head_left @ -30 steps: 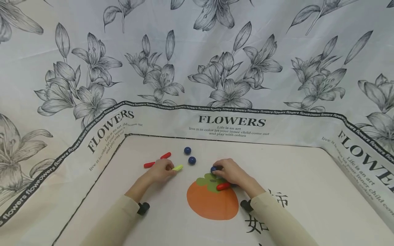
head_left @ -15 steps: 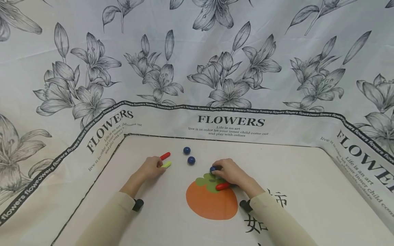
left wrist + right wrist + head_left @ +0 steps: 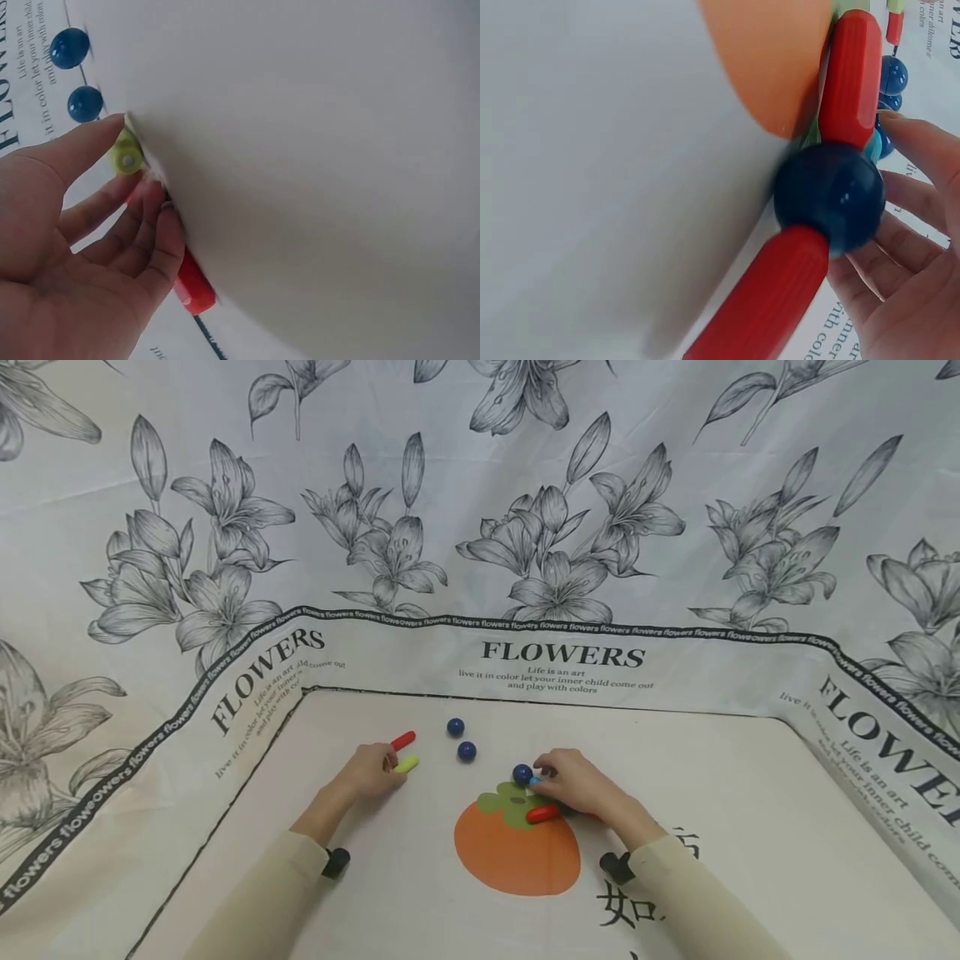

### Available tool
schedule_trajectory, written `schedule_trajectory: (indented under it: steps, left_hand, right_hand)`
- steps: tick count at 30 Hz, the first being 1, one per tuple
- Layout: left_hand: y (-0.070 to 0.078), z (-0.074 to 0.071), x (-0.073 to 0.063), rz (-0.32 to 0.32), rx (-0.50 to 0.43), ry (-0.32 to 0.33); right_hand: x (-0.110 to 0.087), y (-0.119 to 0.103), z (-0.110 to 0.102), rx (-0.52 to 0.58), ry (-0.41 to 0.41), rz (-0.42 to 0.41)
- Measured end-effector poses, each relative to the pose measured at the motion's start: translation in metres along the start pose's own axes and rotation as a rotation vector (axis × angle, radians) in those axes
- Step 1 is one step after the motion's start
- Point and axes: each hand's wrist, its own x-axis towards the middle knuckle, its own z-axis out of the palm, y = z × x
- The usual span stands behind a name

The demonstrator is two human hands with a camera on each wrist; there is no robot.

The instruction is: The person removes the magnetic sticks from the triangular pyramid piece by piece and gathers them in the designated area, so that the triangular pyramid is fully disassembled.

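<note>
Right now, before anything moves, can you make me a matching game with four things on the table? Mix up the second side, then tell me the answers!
Things:
1. yellow-green stick
2. persimmon print
3. light-blue piece
4. pair of dark-blue balls

Where or how:
A. toward the table's far edge, touching neither hand
B. right by the right hand
C. pinched by the left hand
D. flat, orange with green leaves

Right pairs: 1-C, 2-D, 3-B, 4-A
</note>
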Motion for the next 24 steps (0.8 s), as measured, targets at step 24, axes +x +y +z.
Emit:
schedule_trajectory:
  steps: [24]
  left_hand:
    - [0.096,0.051,-0.008,0.315,-0.077,-0.234]
  right_hand:
    - [-0.022,0.009,0.001,0.025,-0.045,-0.115]
